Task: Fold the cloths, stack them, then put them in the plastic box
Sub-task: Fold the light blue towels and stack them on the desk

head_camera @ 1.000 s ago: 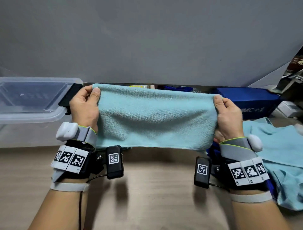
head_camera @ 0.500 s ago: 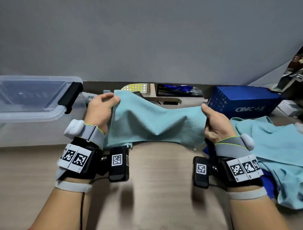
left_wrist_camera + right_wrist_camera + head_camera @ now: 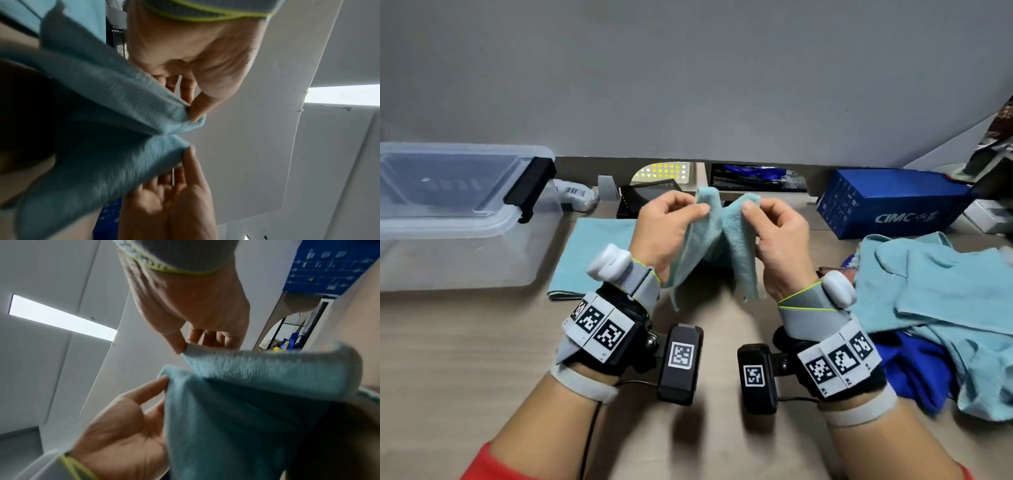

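Note:
A light teal cloth [image 3: 736,246] hangs doubled between my hands above the table's middle. My left hand [image 3: 702,207] pinches one top corner between thumb and fingers. My right hand [image 3: 748,205] pinches the other corner, a few centimetres away. In the left wrist view the cloth [image 3: 123,129] forms two ridges, one held by my left hand [image 3: 188,155], one by my right hand [image 3: 193,113]. The right wrist view shows the same pinches: right hand [image 3: 164,382], left hand [image 3: 183,347], cloth [image 3: 246,386]. A folded teal cloth [image 3: 592,246] lies flat behind my left wrist. The clear plastic box [image 3: 465,219] stands at the left.
A heap of unfolded teal cloths [image 3: 945,291] with a blue cloth [image 3: 914,370] beneath lies at the right. A blue carton [image 3: 887,205] and small clutter line the back wall. Bare wooden table [image 3: 482,359] runs in front of my wrists.
My hands have come together from wide apart, bringing the two ends of the stretched cloth nearly to meet, so it now hangs doubled. The folded cloth behind has come into sight.

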Tool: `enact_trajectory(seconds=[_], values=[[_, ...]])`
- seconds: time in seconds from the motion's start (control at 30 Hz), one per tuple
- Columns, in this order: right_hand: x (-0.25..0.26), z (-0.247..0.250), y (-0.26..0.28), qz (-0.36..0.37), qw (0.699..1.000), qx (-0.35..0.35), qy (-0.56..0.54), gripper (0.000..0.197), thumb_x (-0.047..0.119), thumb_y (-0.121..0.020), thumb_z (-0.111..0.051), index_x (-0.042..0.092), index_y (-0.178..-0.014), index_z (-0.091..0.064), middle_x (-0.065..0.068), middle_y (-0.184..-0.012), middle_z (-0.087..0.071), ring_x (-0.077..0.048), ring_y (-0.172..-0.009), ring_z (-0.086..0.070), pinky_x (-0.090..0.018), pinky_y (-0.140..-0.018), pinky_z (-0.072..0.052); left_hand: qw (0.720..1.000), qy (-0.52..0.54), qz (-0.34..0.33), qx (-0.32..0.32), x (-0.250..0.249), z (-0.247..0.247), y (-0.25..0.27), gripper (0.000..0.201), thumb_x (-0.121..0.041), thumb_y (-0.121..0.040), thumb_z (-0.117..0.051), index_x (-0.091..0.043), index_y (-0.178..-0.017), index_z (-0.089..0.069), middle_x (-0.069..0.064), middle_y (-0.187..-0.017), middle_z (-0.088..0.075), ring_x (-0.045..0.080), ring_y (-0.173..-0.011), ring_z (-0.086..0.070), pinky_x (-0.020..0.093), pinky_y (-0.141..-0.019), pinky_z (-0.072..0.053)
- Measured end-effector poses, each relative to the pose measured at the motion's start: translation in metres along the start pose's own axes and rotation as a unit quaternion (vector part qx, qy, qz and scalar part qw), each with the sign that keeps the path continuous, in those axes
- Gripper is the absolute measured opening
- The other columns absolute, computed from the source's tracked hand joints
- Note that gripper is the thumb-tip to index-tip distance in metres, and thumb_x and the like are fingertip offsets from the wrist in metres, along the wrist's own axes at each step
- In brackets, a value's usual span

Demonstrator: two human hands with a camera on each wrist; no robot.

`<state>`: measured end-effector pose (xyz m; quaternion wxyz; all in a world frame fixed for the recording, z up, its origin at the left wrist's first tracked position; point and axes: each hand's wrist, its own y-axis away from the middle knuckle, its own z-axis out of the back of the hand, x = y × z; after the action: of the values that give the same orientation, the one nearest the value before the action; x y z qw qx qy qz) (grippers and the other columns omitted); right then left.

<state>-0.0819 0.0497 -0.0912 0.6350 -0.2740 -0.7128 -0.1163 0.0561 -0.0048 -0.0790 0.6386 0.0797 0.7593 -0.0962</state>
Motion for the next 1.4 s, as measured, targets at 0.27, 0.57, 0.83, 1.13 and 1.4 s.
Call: enact_trajectory(seconds=[0.27, 0.57, 0.83, 1.13, 1.4], values=[[0.004, 0.009, -0.008, -0.023, 0.997, -0.039, -0.056, 0.013, 0.017, -0.089, -0.067, 0.013, -0.078, -0.064, -0.003, -0.072, -0.061, -0.02, -0.074, -0.054, -0.039, -0.072, -0.046, 0.999, 0.014, -0.024, -0.035, 0.002, 0.004, -0.005, 0.028, -0.011, -0.084, -0.068, -0.022, -0.066, -0.051, -0.006, -0.063, -0.044, 0.007, -0.054, -0.038, 0.017, -0.045, -0.031], [0.003, -0.005, 0.009, -0.013, 0.998, 0.055, -0.001, 0.031, 0.016, -0.084, -0.075, -0.002, -0.108, -0.066, -0.017, -0.102, -0.072, -0.016, -0.088, -0.065, -0.034, -0.083, -0.055, 0.995, -0.018, -0.025, 0.096, -0.002, -0.015, 0.014, 0.019, -0.009, -0.08, -0.057, -0.009, -0.091, -0.073, 0.012, -0.097, -0.071, 0.015, -0.089, -0.064, 0.022, -0.075, -0.054], [0.02, 0.015, -0.006, -0.041, 0.994, 0.072, -0.068, 0.02, 0.0, -0.097, -0.048, -0.005, -0.11, -0.062, -0.02, -0.098, -0.064, -0.025, -0.086, -0.06, -0.037, -0.08, -0.052, 0.995, -0.048, 0.048, 0.068, 0.009, 0.002, -0.001, 0.013, -0.014, -0.087, -0.066, -0.019, -0.096, -0.06, 0.007, -0.102, -0.062, 0.017, -0.088, -0.061, 0.029, -0.069, -0.05], [0.03, 0.032, -0.014, 0.005, 0.988, 0.109, -0.11, 0.029, 0.004, -0.101, -0.041, -0.009, -0.125, -0.05, -0.019, -0.11, -0.056, -0.024, -0.1, -0.053, -0.031, -0.09, -0.049, 0.976, -0.056, -0.017, 0.21, 0.024, 0.02, -0.012, 0.034, -0.013, -0.071, -0.075, -0.01, -0.105, -0.07, -0.002, -0.094, -0.072, 0.007, -0.087, -0.065, 0.02, -0.079, -0.051], [0.013, 0.037, -0.021, -0.049, 0.997, 0.057, -0.007, 0.019, 0.011, -0.102, -0.046, 0.005, -0.112, -0.061, -0.006, -0.092, -0.067, -0.008, -0.073, -0.062, -0.021, -0.062, -0.048, 0.967, -0.101, -0.236, 0.009, -0.003, 0.021, -0.008, 0.006, -0.023, -0.089, -0.066, -0.029, -0.089, -0.068, -0.013, -0.085, -0.069, 0.002, -0.079, -0.06, 0.021, -0.075, -0.045]])
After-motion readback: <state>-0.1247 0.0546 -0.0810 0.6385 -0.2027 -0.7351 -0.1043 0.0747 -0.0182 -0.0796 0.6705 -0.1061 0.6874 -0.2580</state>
